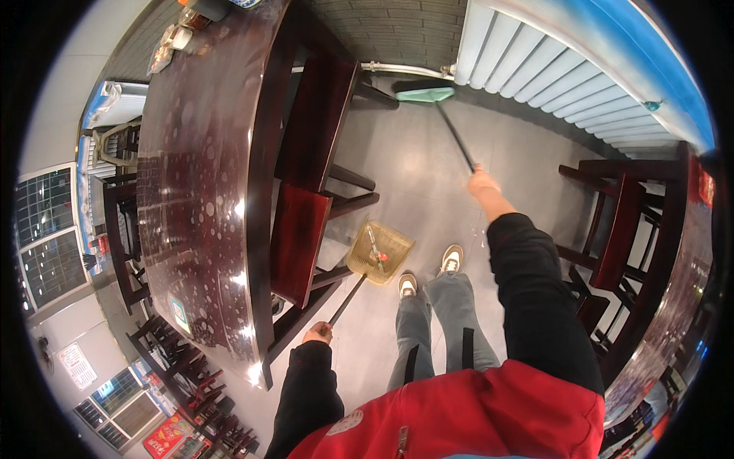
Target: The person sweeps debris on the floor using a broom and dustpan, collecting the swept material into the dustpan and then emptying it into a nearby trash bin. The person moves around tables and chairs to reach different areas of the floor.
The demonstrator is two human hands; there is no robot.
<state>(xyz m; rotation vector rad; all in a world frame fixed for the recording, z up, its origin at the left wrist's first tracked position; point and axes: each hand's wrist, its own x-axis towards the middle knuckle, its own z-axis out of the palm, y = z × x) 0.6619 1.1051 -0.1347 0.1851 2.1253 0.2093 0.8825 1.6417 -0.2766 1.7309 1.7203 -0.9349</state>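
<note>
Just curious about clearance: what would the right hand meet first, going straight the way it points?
Along the broom handle, the right hand would first meet the green broom head; beyond it, probably the pale pipe, though depth is unclear.

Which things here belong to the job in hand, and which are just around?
In use:
- Broom, handle in the right hand
- Dustpan, handle in the left hand
- Litter in the dustpan

Just around:
- Long dark table
- Dark red seats beside it
- White ribbed radiator
</note>
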